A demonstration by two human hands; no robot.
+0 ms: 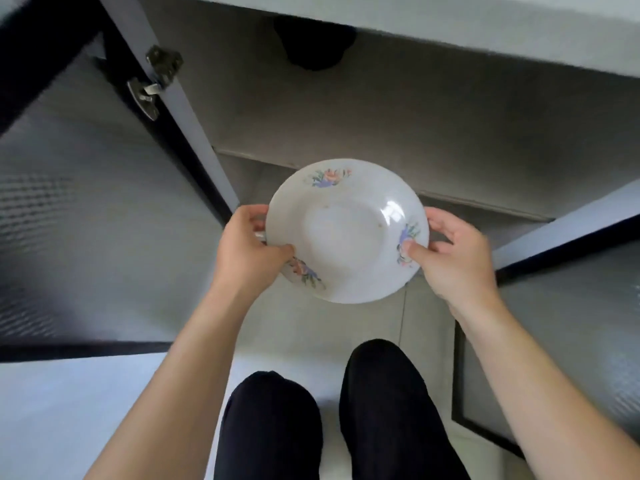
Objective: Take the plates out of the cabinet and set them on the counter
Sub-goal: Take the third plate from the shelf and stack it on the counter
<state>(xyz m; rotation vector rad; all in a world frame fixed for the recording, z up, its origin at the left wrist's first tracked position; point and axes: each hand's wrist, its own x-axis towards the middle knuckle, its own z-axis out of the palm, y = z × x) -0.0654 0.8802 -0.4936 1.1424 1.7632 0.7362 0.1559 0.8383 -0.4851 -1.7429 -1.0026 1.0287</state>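
**A:** Where is the plate [346, 233]?

**B:** Out of the cabinet [381, 116], in the air before its open front. It's between the left door [86, 202] and the right door [571, 306], above the person's knees. The surface [450, 15] is the pale slab overhead, so I judge the step in hand is lifting the plate up to it.

**A:** And the grip?

**B:** Clamped on the rim on both sides. The left hand [247, 251] pinches the left edge, thumb on top and fingers underneath. The right hand [453, 258] does the same on the right edge. The plate sits roughly level.

**A:** What makes the lift go well?

**B:** I'd draw it toward the body first, so the far rim clears the overhanging edge of the surface, and only then raise it. Hold it level, because glazed ware is likely slick and could slide out from under the thumbs if it tips.

**A:** Anything in the way?

**B:** Both doors stand wide open, so the elbows should stay inside them. Set the plate down flat, well back from the edge, before loosening either hand.

**A:** Is it one plate or more?

**B:** There may be a second rim under the left thumb, but I cannot tell.
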